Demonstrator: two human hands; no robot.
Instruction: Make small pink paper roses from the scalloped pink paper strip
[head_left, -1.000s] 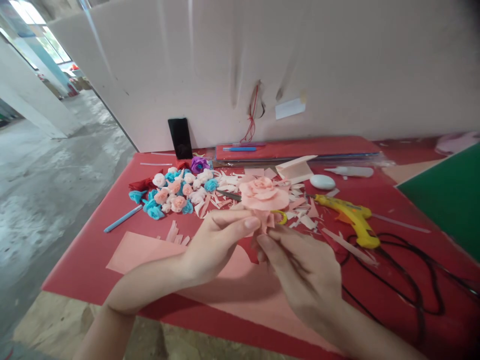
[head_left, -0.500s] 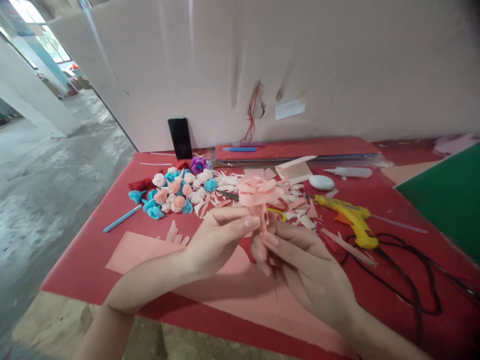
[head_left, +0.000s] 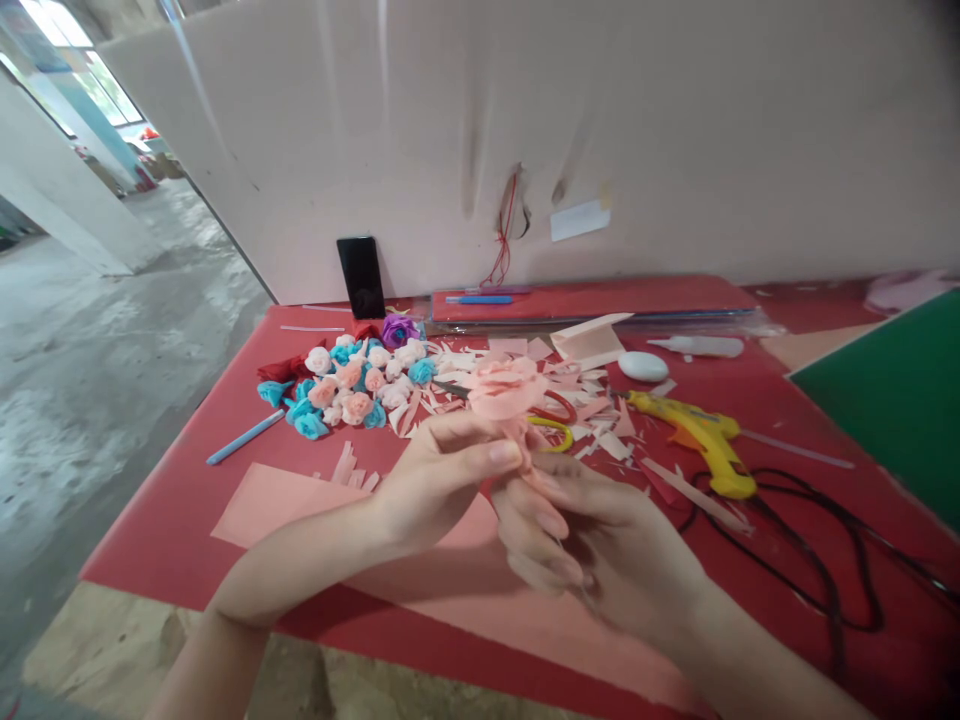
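near the centre of the frame, a pink paper flower [head_left: 508, 388] stood almost upright above the tabletop [head_left: 165, 500], its layered petals opening at the top and its gathered base running down between both hands. the left hand [head_left: 442, 475] had its grip pressed together, thumb and forefinger pinching the gathered base just under the petals. the right hand [head_left: 630, 540], lower and to the right, pinched the bottom of that base between thumb and fingers, its other fingers curled in below. right behind the flower lay scissors [head_left: 553, 437] with red and yellow handles, among pale and pink paper scraps [head_left: 611, 445]. left of centre sat a cluster of small paper flowers [head_left: 352, 380] in blue, pink and white, with a purple flower [head_left: 400, 330] at its upper edge and a blue pen [head_left: 246, 437] at its lower left. a black phone [head_left: 361, 278] leaned against the pale wall [head_left: 300, 140] behind them. toward the right lay a yellow glue gun [head_left: 701, 425], near a white oval object [head_left: 643, 366], and large pink paper [head_left: 442, 575] spread beneath the hands.
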